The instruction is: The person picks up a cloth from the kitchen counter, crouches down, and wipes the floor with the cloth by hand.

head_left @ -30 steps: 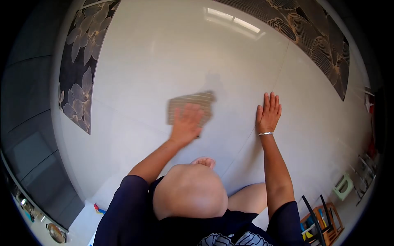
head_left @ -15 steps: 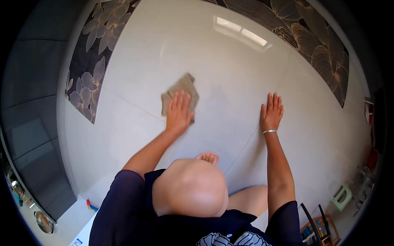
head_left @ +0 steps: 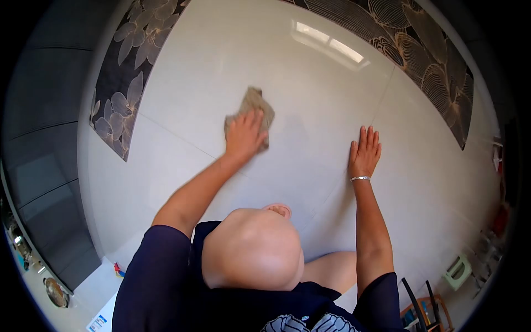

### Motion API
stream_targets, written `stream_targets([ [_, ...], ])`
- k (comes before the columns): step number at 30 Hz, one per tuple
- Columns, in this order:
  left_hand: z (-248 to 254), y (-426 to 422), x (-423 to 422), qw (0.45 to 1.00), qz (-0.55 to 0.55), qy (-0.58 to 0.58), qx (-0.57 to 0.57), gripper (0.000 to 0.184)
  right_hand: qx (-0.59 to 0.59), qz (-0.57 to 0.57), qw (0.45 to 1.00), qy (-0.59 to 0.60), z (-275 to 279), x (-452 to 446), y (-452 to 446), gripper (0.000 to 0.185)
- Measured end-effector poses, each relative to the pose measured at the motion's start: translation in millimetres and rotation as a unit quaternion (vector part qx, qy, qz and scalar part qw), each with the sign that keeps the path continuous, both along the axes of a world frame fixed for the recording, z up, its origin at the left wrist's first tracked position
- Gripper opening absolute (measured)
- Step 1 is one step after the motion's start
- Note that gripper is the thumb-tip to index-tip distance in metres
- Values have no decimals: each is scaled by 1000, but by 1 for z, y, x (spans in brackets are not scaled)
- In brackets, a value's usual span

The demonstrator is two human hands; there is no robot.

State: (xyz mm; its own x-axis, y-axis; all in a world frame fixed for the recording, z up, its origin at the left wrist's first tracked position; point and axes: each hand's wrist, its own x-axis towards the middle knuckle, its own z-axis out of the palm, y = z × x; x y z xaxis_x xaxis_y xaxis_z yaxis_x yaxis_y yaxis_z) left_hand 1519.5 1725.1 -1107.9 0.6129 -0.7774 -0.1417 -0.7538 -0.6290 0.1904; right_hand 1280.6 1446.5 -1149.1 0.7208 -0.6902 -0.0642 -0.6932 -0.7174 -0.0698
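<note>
A greyish-brown cloth (head_left: 255,103) lies crumpled against the glossy pale tiled surface (head_left: 310,94). My left hand (head_left: 244,134) presses on it, with the fingers laid over the cloth and its edges showing above and beside them. Further right, my right hand (head_left: 365,152) rests flat on the bare tile with its fingers stretched out, holding nothing. A silver bracelet (head_left: 360,178) circles the right wrist. Thin joint lines run across the tile between and beside the hands.
Dark floral panels border the surface at left (head_left: 124,88) and upper right (head_left: 442,72). My bent knee (head_left: 251,249) and a pink slipper (head_left: 280,209) are below. A green stool (head_left: 457,272) and a wooden chair (head_left: 441,310) stand lower right; a metal pot (head_left: 55,292) is lower left.
My left hand and the cloth first moved left, then slightly up and right, and the cloth's folds changed shape. My right hand stays flat on the tile in nearly the same place.
</note>
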Motion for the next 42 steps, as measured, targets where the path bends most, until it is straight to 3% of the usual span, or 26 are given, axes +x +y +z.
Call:
stream_targets([
  [5, -11, 15, -13, 998, -42, -37, -43, 62, -8, 9, 1000, 8, -2, -1, 0, 55],
  [11, -10, -44, 55, 989, 23, -97, -112, 60, -4, 13, 1000, -17, -2, -4, -2, 55],
  [15, 0, 1, -4, 999, -9, 20, -40, 59, 8, 7, 1000, -8, 1, -3, -2, 55],
  [17, -9, 52, -37, 996, -54, 17, -73, 62, 15, 0, 1000, 6, 1, -1, -1, 55],
  [19, -6, 80, -38, 998, -20, 49, -47, 64, 6, 6, 1000, -1, 1, -2, 0, 55],
  [21, -14, 96, -28, 995, 101, -16, -2, 68, 2, 11, 1000, -2, -2, -4, 0, 56],
  [25, -32, 57, 39, 985, 146, -65, -66, 71, -3, 16, 1000, -9, -5, -3, -1, 57],
  [27, -40, 23, 49, 987, 113, -80, -75, 69, 1, 16, 1000, -2, -2, -3, 0, 57],
  [29, -20, -18, 35, 995, 65, 20, -74, 66, 4, 11, 1000, -4, 0, 0, 1, 57],
  [31, -19, -64, 10, 998, -30, 40, -34, 65, 8, 12, 1000, 8, 0, -1, -2, 57],
  [34, -22, -98, -34, 981, -141, 60, -117, 63, 23, 21, 1000, -2, -6, -6, -7, 57],
  [39, -19, -35, -69, 960, -225, 102, -130, 60, 68, 29, 997, -28, 4, -7, -13, 57],
  [42, -15, 27, -76, 981, -177, 81, -1, 62, 96, 33, 994, -34, 14, -8, -15, 60],
])
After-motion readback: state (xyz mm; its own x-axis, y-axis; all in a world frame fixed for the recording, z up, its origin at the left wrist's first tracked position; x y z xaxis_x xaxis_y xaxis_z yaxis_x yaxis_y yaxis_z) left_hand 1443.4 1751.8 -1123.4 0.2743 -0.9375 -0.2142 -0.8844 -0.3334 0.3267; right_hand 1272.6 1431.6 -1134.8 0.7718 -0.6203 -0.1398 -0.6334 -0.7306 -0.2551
